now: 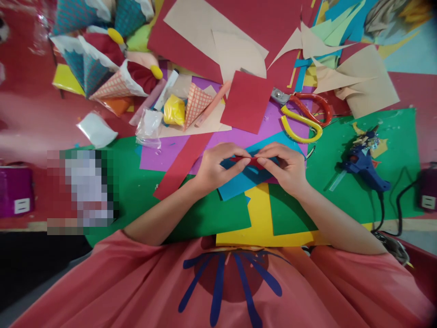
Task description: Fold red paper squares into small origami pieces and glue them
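Between my two hands is a small piece of red craft foam or paper (256,162), pinched at both ends by thumbs and fingertips. My left hand (223,166) grips its left end, and my right hand (284,167) grips the right end. Much of the piece is hidden behind the fingers. Below the hands lies a blue sheet (235,184). A red strip (184,166) lies slantwise left of my left hand. Beyond the hands rests a red square (247,102), with scissors (300,114) with red and yellow handles to its right.
A blue glue gun (367,166) with a cord lies at right on a green sheet (403,136). Patterned cones (82,64) stand at the upper left. Beige offcuts (365,82) lie at the upper right. A white packet (97,130) lies at left.
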### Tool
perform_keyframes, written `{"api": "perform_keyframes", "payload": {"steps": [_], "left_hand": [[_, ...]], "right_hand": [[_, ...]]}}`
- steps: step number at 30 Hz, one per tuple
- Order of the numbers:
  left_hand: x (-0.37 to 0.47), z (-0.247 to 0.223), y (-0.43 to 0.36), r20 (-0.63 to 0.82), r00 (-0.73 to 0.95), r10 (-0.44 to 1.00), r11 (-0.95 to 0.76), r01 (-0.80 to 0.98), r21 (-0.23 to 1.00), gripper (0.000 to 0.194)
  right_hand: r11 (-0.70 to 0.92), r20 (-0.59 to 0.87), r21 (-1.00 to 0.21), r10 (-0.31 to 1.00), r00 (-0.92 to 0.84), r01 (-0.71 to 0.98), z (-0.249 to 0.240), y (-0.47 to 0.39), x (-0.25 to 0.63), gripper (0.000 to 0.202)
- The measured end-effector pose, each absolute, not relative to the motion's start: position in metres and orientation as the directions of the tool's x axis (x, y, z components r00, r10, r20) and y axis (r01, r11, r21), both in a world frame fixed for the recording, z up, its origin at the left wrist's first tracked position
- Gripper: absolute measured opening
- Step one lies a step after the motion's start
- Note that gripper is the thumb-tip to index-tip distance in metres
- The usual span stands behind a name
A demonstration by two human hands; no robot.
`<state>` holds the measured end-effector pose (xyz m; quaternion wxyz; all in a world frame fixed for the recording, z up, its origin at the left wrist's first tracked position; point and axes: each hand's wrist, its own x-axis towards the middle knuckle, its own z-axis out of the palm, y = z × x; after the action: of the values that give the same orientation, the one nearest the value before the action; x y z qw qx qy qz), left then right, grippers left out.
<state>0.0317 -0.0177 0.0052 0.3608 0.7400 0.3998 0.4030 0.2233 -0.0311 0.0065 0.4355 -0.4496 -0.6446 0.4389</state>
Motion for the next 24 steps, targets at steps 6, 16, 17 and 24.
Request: {"api": "perform_keyframes", "payload": {"steps": [6,16,17,24], "left_hand": [[0.032,0.0048,-0.0177,0.348,0.363,0.864,-0.473,0.353,0.807,0.017],[0.0314,0.0039,-0.0173,0.356,0.211,0.91,-0.407,0.298,0.863,0.012],[0.0309,0.0039,-0.0171,0.347,0.196,0.917,-0.392,0.281,0.876,0.013],[0.0298,0.0051,-0.0164,0.31,0.292,0.905,-0.379,0.218,0.899,0.011]], "right_hand": [[0.202,0.157,-0.951,0.967,-0.199,0.234,0.0066,-0.0316,0.2243,0.008],[0.18,0.175,-0.965,0.984,-0.041,0.189,0.0083,-0.0303,0.2252,0.012],[0.171,0.169,-0.969,0.985,-0.026,0.178,0.0086,-0.0299,0.225,0.013],[0.176,0.164,-0.962,0.984,-0.072,0.21,0.0093,-0.0339,0.2213,0.012]]}}
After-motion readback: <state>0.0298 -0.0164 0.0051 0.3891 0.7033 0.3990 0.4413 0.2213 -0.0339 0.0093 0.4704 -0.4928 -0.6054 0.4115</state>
